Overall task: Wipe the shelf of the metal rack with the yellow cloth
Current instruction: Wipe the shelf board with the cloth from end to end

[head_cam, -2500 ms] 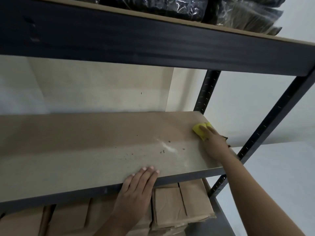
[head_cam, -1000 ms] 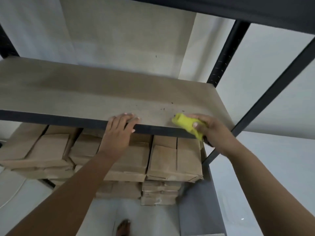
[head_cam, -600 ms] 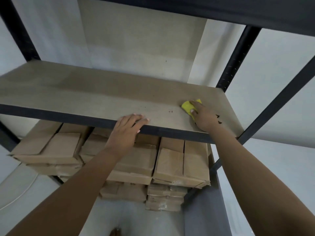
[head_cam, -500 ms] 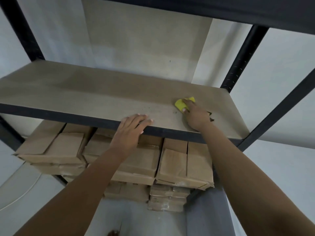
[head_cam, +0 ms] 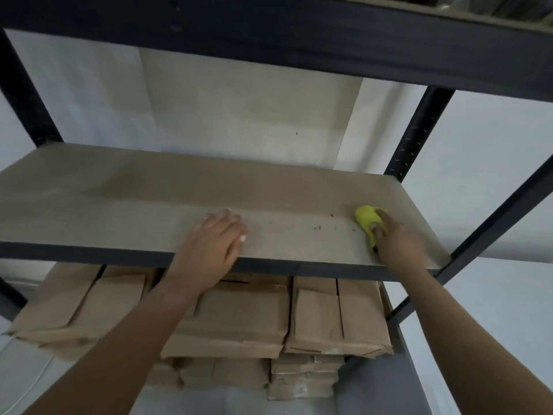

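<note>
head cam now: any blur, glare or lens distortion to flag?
Head view: left hand fingertips motion-blurred; yellow cloth under the right hand slightly soft; rack uprights splay from wide-angle distortion; soft light, no glare on the shelf.

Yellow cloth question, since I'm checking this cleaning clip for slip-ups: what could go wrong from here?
1. Dark crumbs lie between the hands; a sweep of the yellow cloth toward the front edge could drop them onto the brown packages below.
2. The left hand rests flat on the shelf, so its patch may go unwiped.
3. The right hand holds the cloth bunched, so each pass may cover little.
</note>
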Tool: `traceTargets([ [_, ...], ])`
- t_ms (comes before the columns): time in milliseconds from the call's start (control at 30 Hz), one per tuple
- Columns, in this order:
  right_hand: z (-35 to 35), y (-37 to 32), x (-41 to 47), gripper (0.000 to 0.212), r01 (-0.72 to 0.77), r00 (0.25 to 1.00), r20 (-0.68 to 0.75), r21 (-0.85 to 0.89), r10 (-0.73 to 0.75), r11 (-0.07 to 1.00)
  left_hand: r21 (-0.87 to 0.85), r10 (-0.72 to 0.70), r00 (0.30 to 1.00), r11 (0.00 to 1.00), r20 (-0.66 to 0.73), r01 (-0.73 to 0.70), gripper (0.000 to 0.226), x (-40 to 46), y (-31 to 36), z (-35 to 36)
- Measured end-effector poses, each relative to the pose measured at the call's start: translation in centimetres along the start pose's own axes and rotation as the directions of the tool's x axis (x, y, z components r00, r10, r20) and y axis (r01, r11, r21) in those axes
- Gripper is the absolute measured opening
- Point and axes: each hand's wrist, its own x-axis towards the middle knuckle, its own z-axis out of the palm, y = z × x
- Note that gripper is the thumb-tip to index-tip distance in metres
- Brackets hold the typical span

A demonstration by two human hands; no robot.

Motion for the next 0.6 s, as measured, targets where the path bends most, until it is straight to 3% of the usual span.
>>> traceTargets([
  [133,1.1,-0.9,3.5,0.053,0.0,0.999,0.045,-0.05,0.002,0.999,0.0,-0.105,0.99,0.994,0.09,0.105,0.06,2.2,-4.1,-0.4],
  [233,3.3,-6.0,4.2,0.05,0.197,0.964,0.207,-0.125,-0.168,0.972,-0.038,-0.165,0.977,0.984,0.135,0.171,0.066,2.4,-4.8,0.4],
  [367,6.3,-12.5,0.2,0.047,0.38,0.898,0.206,0.081,-0.389,0.921,-0.06,-0.175,0.978,0.981,0.112,0.182,0.062,2.5,-4.9,0.8],
  [500,5.7,-12.4,-2.2,0.043,0.533,0.79,0.195,0.249,-0.581,0.809,-0.043,-0.155,0.983,0.986,0.099,0.16,0.057,2.2,-5.0,0.7],
  [533,5.3,-11.4,-1.3,0.041,0.527,0.793,0.192,0.259,-0.578,0.809,-0.033,-0.146,0.983,0.988,0.111,0.151,0.057,2.2,-5.1,0.7],
  [600,4.5,-9.3,1.7,0.037,0.442,0.869,0.129,0.234,-0.478,0.866,-0.023,-0.129,0.983,0.991,0.133,0.133,0.057,2.3,-5.1,0.7],
])
